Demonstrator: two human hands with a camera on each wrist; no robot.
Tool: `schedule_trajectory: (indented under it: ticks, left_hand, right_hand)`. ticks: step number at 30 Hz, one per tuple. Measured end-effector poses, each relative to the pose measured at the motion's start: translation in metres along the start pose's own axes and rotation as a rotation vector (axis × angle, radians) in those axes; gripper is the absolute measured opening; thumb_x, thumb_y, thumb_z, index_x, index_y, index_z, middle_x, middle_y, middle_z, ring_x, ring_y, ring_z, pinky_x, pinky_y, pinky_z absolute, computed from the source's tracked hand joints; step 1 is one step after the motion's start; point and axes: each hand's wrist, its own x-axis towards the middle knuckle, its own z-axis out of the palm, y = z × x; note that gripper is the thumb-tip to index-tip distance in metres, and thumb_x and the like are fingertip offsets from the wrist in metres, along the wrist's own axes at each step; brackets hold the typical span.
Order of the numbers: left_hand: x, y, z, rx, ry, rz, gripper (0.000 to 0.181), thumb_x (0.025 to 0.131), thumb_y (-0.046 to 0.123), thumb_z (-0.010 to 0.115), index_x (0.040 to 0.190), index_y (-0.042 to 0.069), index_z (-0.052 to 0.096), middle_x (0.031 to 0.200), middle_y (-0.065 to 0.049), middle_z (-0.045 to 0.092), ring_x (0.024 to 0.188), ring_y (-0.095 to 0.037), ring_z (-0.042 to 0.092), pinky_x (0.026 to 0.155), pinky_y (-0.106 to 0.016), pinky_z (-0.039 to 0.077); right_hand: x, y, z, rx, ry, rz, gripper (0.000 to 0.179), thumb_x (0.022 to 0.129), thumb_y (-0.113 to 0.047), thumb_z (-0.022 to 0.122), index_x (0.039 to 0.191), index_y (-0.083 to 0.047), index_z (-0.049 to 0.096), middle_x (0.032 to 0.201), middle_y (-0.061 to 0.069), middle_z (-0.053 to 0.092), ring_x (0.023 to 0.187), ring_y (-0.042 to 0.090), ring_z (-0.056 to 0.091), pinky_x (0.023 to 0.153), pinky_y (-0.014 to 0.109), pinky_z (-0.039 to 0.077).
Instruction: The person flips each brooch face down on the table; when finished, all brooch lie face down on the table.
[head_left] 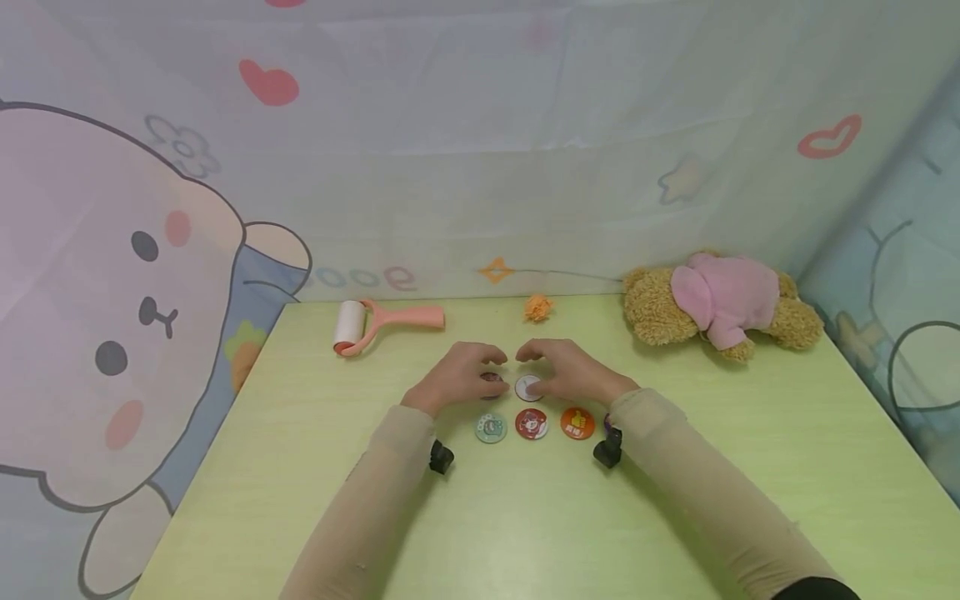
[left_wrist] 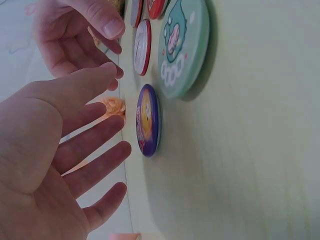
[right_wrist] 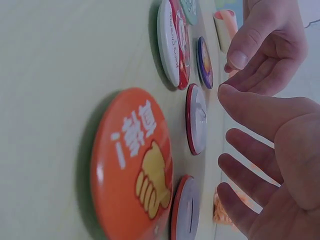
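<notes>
Several round button badges lie on the table. My left hand (head_left: pixel 463 377) hovers over a purple-rimmed badge (left_wrist: pixel 147 120), with its fingers spread and nothing in them. Opposite it, my right hand (head_left: pixel 573 372) is held with relaxed fingers beside a pale badge (head_left: pixel 528 387) that has a red edge. The thumbs and fingers of the two hands point at each other. Nearer the front lie a green badge (head_left: pixel 491 427), a red and white badge (head_left: pixel 532 423) and an orange badge (head_left: pixel 577 422) with a yellow thumbs-up. Another pale, red-edged badge (right_wrist: pixel 185 207), hidden in the head view, shows below the right hand.
Along the back of the table lie a pink-handled lint roller (head_left: pixel 397 318), a small crumpled orange thing (head_left: pixel 537 307) and a plush toy (head_left: pixel 723 302) in a pink top. A printed cloth (head_left: pixel 465 192) hangs behind the table.
</notes>
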Motion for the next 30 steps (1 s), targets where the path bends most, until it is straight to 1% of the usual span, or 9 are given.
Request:
schedule_trajectory:
  ticks: [3, 8, 12, 16, 30]
  left_hand:
    - [-0.003, -0.003, -0.004, -0.017, 0.001, -0.017, 0.042, 0.093, 0.026, 0.081, 0.128, 0.006, 0.072, 0.127, -0.008, 0.073, 0.126, -0.03, 0.064, 0.108, -0.044, 0.05]
    - [-0.008, -0.007, -0.008, -0.044, -0.003, -0.045, 0.044, 0.093, 0.03, 0.082, 0.129, 0.007, 0.073, 0.13, -0.008, 0.072, 0.128, -0.031, 0.063, 0.109, -0.046, 0.049]
    - [-0.011, -0.01, -0.01, -0.046, 0.001, -0.053, 0.046, 0.091, 0.032, 0.084, 0.129, 0.008, 0.073, 0.13, -0.01, 0.072, 0.127, -0.031, 0.063, 0.11, -0.047, 0.049]
    - [-0.013, -0.011, -0.011, -0.051, 0.002, -0.056, 0.048, 0.09, 0.033, 0.086, 0.128, 0.008, 0.072, 0.129, -0.012, 0.072, 0.127, -0.03, 0.064, 0.109, -0.047, 0.049]
    - [-0.02, -0.018, -0.017, -0.04, 0.003, -0.077, 0.048, 0.089, 0.037, 0.086, 0.127, 0.01, 0.073, 0.128, -0.008, 0.073, 0.128, -0.028, 0.063, 0.112, -0.047, 0.047]
  right_hand:
    - [0.002, -0.003, 0.001, 0.007, -0.008, 0.001, 0.05, 0.092, -0.018, 0.083, 0.138, -0.008, 0.063, 0.138, 0.008, 0.066, 0.135, 0.029, 0.058, 0.114, 0.049, 0.046]
    - [0.007, -0.007, 0.002, -0.005, -0.02, -0.045, 0.046, 0.095, -0.018, 0.079, 0.137, -0.008, 0.063, 0.138, 0.008, 0.066, 0.135, 0.029, 0.058, 0.113, 0.049, 0.047]
    - [0.011, -0.011, 0.004, -0.024, -0.015, -0.087, 0.045, 0.093, -0.016, 0.08, 0.135, -0.007, 0.065, 0.135, 0.008, 0.068, 0.133, 0.03, 0.06, 0.111, 0.047, 0.048]
    - [0.014, -0.014, 0.005, -0.026, -0.013, -0.112, 0.045, 0.091, -0.013, 0.082, 0.133, -0.006, 0.066, 0.134, 0.01, 0.068, 0.132, 0.03, 0.06, 0.111, 0.048, 0.049]
    - [0.023, -0.023, 0.012, -0.025, -0.042, -0.084, 0.046, 0.09, -0.009, 0.083, 0.132, -0.005, 0.066, 0.135, 0.009, 0.068, 0.133, 0.03, 0.059, 0.112, 0.048, 0.048]
